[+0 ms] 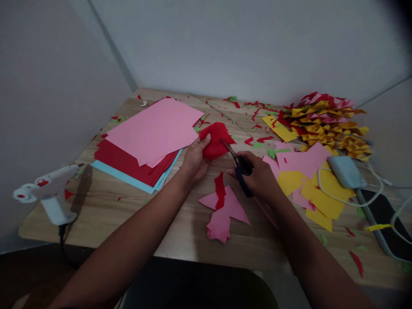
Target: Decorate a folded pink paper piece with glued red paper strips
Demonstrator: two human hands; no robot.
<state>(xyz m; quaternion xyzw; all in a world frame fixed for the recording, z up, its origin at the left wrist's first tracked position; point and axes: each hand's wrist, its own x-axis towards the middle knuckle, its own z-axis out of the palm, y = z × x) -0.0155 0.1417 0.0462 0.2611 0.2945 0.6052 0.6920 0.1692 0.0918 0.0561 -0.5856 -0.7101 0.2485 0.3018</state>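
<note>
My left hand (197,158) pinches a piece of red paper (216,139) above the middle of the table, thumb on top. In my right hand (257,174) is a pair of scissors (242,171) with dark blue handles. The blade tips lie at the red paper, and the blades look close together. Just below my hands lie pink paper pieces (228,206), with a strip of red paper (219,191) on top of them. What my left fingers do under the red paper is hidden.
Pink, red and light blue sheets (157,128) are stacked at left, behind a white glue gun (53,193). Yellow and red folded paper flowers (331,124) fill the back right. A power bank (346,171) and a phone (383,223) with cables lie at right. Scraps litter the wooden table (180,231).
</note>
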